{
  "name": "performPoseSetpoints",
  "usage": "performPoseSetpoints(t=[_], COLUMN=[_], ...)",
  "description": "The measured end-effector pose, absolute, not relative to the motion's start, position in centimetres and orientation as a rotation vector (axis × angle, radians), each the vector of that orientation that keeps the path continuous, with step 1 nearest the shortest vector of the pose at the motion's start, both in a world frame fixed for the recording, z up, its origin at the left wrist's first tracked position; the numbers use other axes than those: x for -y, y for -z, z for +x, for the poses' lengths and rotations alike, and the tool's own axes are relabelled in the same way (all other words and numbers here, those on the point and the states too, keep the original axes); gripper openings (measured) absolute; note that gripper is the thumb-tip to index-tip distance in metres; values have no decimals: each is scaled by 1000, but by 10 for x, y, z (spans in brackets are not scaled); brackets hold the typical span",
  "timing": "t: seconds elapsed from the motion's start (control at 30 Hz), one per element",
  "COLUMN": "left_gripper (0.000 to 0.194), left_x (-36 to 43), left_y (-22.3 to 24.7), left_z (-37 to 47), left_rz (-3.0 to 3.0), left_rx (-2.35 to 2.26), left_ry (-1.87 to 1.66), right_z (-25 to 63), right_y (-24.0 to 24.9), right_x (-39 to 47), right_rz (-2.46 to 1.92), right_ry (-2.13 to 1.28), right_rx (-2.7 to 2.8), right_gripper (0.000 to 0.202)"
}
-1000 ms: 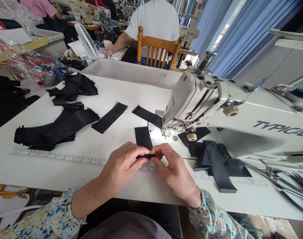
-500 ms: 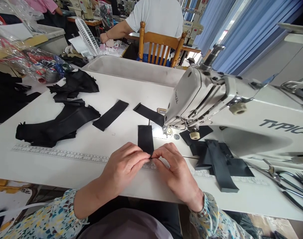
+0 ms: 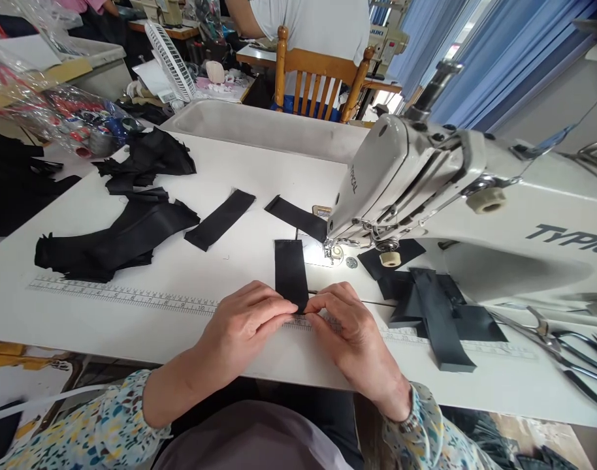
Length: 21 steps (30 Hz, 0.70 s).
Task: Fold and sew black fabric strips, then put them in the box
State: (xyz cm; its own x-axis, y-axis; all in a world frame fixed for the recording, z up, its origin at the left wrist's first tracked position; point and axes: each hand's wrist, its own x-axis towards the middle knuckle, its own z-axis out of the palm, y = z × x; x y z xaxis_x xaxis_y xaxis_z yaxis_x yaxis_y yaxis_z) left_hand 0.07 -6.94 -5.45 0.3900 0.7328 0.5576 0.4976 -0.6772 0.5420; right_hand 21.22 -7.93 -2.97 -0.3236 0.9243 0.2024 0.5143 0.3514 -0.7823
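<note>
A black fabric strip (image 3: 290, 271) lies on the white table in front of the sewing machine's needle area. My left hand (image 3: 247, 326) pinches the strip's near edge at its left corner. At the right corner of the same edge, my right hand (image 3: 350, 333) pinches it between thumb and forefinger. Another black strip (image 3: 298, 217) reaches under the presser foot of the sewing machine (image 3: 377, 176). One more strip (image 3: 220, 219) lies further left, near a pile of black pieces (image 3: 117, 241).
Black strips (image 3: 438, 313) lie right of the needle, with scissors (image 3: 548, 339) beyond them. A ruler tape (image 3: 122, 297) runs along the table's near side. Behind stand a trough (image 3: 264, 127), a wooden chair (image 3: 321, 65) and a seated person (image 3: 318, 26).
The view has shifted slightly. Both hands stay at the strip's near edge, their fingertips slightly further apart. The seated person's forearm has moved out of view.
</note>
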Motion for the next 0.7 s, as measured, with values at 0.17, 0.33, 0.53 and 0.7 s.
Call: performPoseSetpoints(t=[0.17,0.33,0.53,0.7], left_gripper=[8,7,17,22], left_x=[70,72,72,75], left_y=[52,54,54,49], left_z=[-1,-4,-7,-7], left_rz=[2388,2389,2520,2456], left_rx=[-1070,-1070,-1020,-1048], left_ry=[-1157,-1063,-942,-810], right_z=[213,215,218,219], right_y=[29,32,36,32], right_x=[79,80,81,80], right_rz=[-1263,-1266,-1296,-1299], right_ry=[-840,-784,-693,-701], right_rx=[1956,2033,2191,2257], right_gripper=[18,19,19,19])
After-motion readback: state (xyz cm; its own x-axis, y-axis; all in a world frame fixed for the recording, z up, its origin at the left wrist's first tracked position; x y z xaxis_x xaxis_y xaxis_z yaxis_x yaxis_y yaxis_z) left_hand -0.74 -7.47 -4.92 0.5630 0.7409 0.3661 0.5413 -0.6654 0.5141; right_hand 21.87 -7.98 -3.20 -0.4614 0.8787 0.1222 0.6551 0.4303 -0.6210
